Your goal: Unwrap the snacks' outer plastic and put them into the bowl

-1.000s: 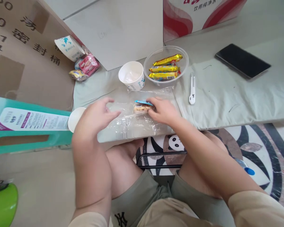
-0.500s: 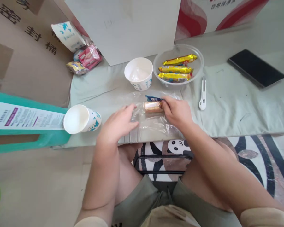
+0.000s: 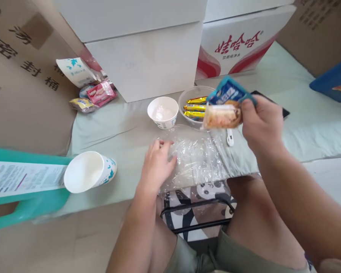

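Note:
My right hand [image 3: 263, 121] is closed on one end of a snack packet [image 3: 223, 115], holding it raised above the table. The packet has a blue printed part and a clear part with a browned, bread-like piece showing inside. My left hand [image 3: 158, 163] rests at the left edge of a clear plastic sheet [image 3: 197, 157], its thumb apart from the slightly bent fingers. Behind the sheet stands a white paper bowl [image 3: 163, 110] with something clear inside. Beside it, a clear round bowl [image 3: 184, 99] holds several yellow-wrapped snack bars [image 3: 194, 107], partly covered by the raised packet.
A white cutter [image 3: 230, 138] and a dark phone [image 3: 285, 113] lie at the right, both partly hidden. On the left a paper cup [image 3: 86, 172] lies tipped by a teal carton [image 3: 49, 203]. Small snack packets [image 3: 100, 93] sit near white boxes [image 3: 147, 62] at the back.
My right hand has lifted the snack packet off the plastic sheet, up and to the right. My left hand stays by the sheet's left side. The view has shifted, showing more of the boxes.

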`<control>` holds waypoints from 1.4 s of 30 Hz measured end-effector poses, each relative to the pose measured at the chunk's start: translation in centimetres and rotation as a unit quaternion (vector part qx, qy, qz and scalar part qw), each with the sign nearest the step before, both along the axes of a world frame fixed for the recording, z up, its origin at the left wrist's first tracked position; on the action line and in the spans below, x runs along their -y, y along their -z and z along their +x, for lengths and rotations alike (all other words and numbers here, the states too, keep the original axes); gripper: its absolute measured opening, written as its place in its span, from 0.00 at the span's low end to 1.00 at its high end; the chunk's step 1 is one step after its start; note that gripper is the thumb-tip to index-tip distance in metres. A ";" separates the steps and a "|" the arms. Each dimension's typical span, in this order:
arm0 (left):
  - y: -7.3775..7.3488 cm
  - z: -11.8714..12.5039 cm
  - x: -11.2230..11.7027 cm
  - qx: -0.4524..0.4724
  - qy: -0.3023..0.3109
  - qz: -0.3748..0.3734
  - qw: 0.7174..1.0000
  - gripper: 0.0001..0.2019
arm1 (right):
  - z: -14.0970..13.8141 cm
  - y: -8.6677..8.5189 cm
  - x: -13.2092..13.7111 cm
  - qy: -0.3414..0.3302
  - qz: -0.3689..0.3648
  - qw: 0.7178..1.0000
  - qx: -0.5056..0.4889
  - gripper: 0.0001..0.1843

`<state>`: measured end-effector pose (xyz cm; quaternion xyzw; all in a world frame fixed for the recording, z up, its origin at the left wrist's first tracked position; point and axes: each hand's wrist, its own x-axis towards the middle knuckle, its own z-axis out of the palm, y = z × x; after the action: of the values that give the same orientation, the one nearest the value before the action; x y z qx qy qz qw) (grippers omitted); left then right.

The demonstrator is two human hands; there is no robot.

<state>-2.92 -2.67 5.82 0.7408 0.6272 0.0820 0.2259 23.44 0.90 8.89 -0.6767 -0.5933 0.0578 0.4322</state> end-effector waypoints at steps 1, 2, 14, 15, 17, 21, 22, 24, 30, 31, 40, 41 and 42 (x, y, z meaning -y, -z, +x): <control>0.2 0.3 -0.1 0.024 0.030 -0.004 0.999 0.19 | 0.1 -0.5 -1.5 0.013 0.007 1.000 0.016 0.18; 0.4 0.7 -0.3 0.049 0.062 -0.012 0.997 0.17 | 0.1 -0.8 -3.1 0.017 -0.001 0.999 0.038 0.18; 2.2 2.8 -2.0 0.026 0.082 -0.016 0.996 0.17 | -0.4 0.1 -8.3 -0.150 -0.108 0.964 0.192 0.18; 2.3 2.8 -2.1 0.019 0.078 -0.014 0.997 0.19 | -0.3 -0.2 -7.1 -0.147 -0.095 0.967 0.184 0.18; 2.5 2.8 -2.2 0.004 0.073 -0.012 0.997 0.26 | -0.5 -0.3 -3.8 -0.145 -0.057 0.976 0.155 0.18; 2.5 2.5 -2.1 -0.037 0.083 -0.057 0.994 0.34 | -1.8 3.3 3.4 -0.302 -0.053 0.947 0.095 0.20; 2.4 2.4 -2.0 -0.044 0.084 -0.065 0.993 0.35 | -2.2 4.7 4.5 -0.348 -0.074 0.929 0.104 0.20; 2.1 2.1 -1.8 -0.053 0.078 -0.068 0.993 0.37 | -3.0 7.2 5.6 -0.351 -0.137 0.916 0.137 0.26; 1.2 -0.2 -1.3 -0.068 0.052 -0.144 0.986 0.53 | -3.0 8.2 4.8 -0.361 -0.247 0.880 0.188 0.45; 1.2 -0.6 -1.3 -0.069 0.037 -0.140 0.987 0.53 | -2.8 8.1 4.9 -0.367 -0.253 0.875 0.189 0.46; 2.2 -1.0 -2.0 -0.119 -0.092 -0.042 0.988 0.33 | -1.1 8.8 5.9 -0.329 -0.189 0.913 0.152 0.34; 2.2 -0.9 -2.2 -0.121 -0.089 -0.050 0.987 0.33 | -0.9 8.8 5.5 -0.306 -0.174 0.926 0.139 0.31; 2.3 -0.9 -2.4 -0.123 -0.087 -0.056 0.987 0.34 | -0.6 8.8 4.9 -0.281 -0.164 0.937 0.128 0.29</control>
<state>-3.87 -0.29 3.51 0.6743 0.7158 -0.0259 0.1797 22.84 -4.02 0.09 -0.5455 -0.7919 0.1862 0.2018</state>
